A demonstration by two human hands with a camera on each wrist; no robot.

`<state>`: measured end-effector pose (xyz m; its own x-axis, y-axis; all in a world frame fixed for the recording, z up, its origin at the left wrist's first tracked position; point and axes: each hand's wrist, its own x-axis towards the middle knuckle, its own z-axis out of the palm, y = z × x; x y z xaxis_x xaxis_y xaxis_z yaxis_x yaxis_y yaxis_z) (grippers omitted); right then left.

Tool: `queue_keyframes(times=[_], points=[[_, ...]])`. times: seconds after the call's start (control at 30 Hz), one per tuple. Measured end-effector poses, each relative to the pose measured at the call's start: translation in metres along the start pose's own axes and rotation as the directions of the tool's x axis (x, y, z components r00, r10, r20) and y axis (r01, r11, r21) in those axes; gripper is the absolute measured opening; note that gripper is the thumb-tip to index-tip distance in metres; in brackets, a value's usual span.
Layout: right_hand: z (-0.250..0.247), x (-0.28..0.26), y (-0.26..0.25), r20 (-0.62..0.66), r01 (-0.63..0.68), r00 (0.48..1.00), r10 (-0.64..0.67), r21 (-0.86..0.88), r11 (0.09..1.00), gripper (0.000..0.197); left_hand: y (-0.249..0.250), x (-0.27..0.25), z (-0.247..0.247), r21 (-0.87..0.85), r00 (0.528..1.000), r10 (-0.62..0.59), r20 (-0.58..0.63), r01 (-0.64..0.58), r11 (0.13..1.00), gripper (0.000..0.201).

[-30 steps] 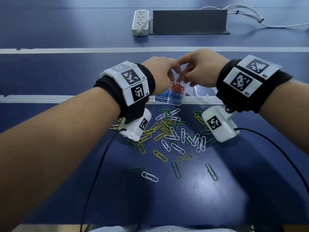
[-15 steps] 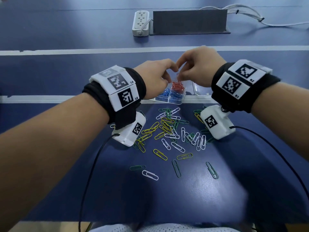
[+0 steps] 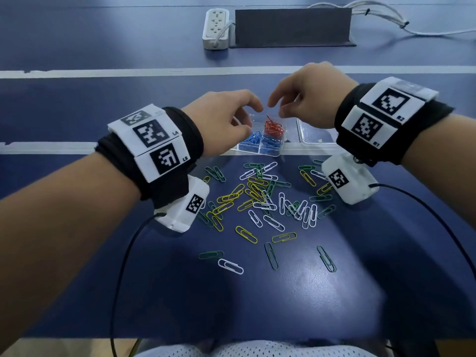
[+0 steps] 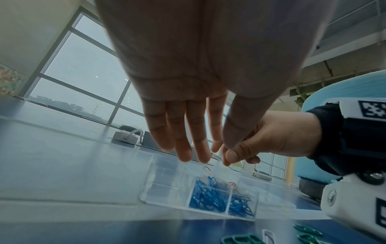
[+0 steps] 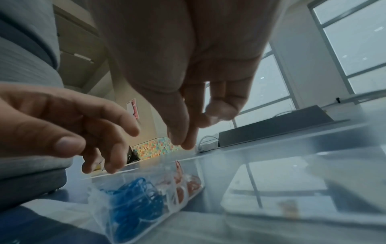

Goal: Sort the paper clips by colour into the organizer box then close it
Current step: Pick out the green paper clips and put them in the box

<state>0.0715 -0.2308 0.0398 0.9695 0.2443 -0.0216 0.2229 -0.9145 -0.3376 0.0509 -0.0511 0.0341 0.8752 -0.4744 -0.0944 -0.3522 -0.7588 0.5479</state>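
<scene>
Above the box (image 3: 260, 148), both hands, left (image 3: 221, 122) and right (image 3: 306, 99), hovered loose-fingered, holding nothing; red clips (image 3: 273, 126) binned. Next, judged: gather yellow clips (image 3: 253, 189) nearer the person.

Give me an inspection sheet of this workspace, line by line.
Surface: blue table with white stripes.
Job's things: clear organizer box, open; red clips and blue clips in its compartments; clear lid beside it; green, yellow and white clips loose on the table.
Clutter: power strip, dark panel.
Hands: left hand and right hand above the box, fingers relaxed, holding nothing.
Cables: black wrist-camera leads; white cords at the far edge.
Surroundings: large windows.
</scene>
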Motion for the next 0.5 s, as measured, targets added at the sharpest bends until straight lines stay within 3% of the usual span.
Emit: queue_keyframes(times=[0.13, 0.27, 0.5], points=[[-0.008, -0.013, 0.003, 0.028, 0.041, 0.999, -0.039, -0.085, 0.996, 0.015, 0.0, -0.007, 0.0, 0.058, 1.0, 0.024, -0.005, -0.024, 0.998, 0.024], [-0.01, -0.036, 0.005, 0.183, 0.061, 0.983, -0.02, -0.224, 0.973, 0.011, -0.002, -0.01, 0.001, 0.147, 0.999, 0.041, 0.019, -0.043, 0.988, 0.013], [0.0, -0.059, 0.013, 0.316, 0.009, 0.943, 0.099, -0.323, 0.946, 0.018, 0.002, -0.014, 0.01, 0.311, 0.982, 0.035, 0.187, -0.093, 0.946, 0.017]])
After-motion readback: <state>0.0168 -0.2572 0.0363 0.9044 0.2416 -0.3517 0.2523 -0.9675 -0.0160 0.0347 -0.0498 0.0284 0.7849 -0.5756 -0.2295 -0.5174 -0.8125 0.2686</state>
